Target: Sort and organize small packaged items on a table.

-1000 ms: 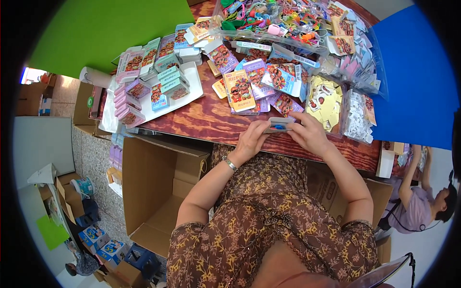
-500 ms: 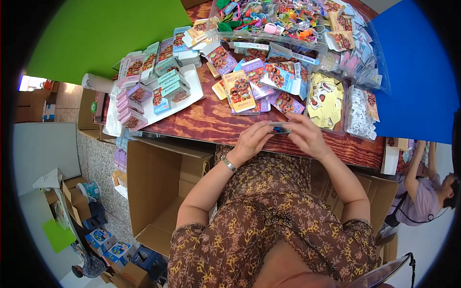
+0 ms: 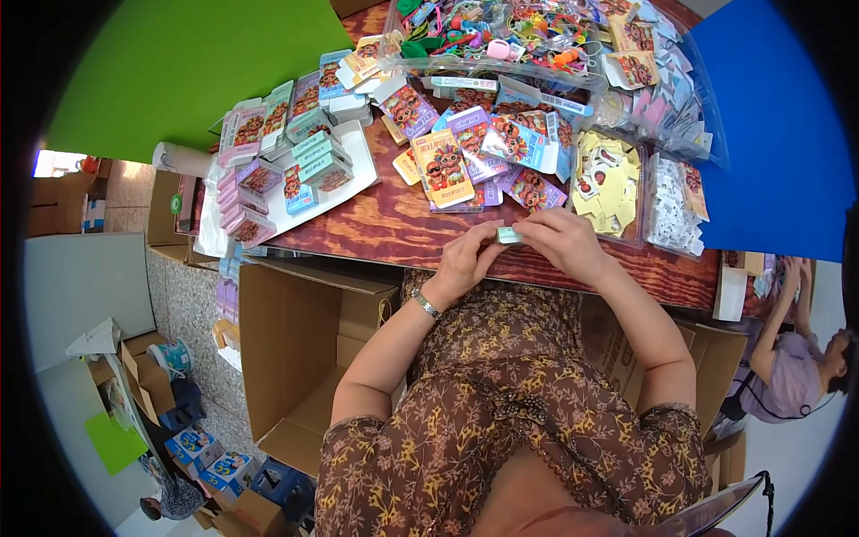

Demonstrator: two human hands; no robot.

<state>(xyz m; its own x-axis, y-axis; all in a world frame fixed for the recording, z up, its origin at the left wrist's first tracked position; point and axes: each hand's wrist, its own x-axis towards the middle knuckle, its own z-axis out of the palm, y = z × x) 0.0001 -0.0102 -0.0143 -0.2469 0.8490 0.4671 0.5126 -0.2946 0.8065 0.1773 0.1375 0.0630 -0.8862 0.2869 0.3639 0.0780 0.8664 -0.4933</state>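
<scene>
Between my two hands, over the front edge of the table, is a small card box [image 3: 508,235] with a pale green end turned up. My left hand [image 3: 465,264] grips one side of it with fingers closed. From the other side, the bent fingers of my right hand [image 3: 565,246] close on its end. Most of the box is hidden by my fingers. Just beyond lies a loose heap of printed card boxes, among them an orange one [image 3: 443,170], a purple one [image 3: 537,191] and a blue one [image 3: 522,143].
On the left, stacked boxes [image 3: 246,201] stand on a white tray [image 3: 358,170]. Clear bins hold colourful trinkets [image 3: 501,36], yellow cards [image 3: 617,197] and white packets [image 3: 671,210]. An open carton [image 3: 295,358] is below the table edge. Another person [image 3: 787,367] is at the right.
The box between my hands has turned, and its pale green end now shows where a dark bluish opening was. My right fingers have moved in closer on it.
</scene>
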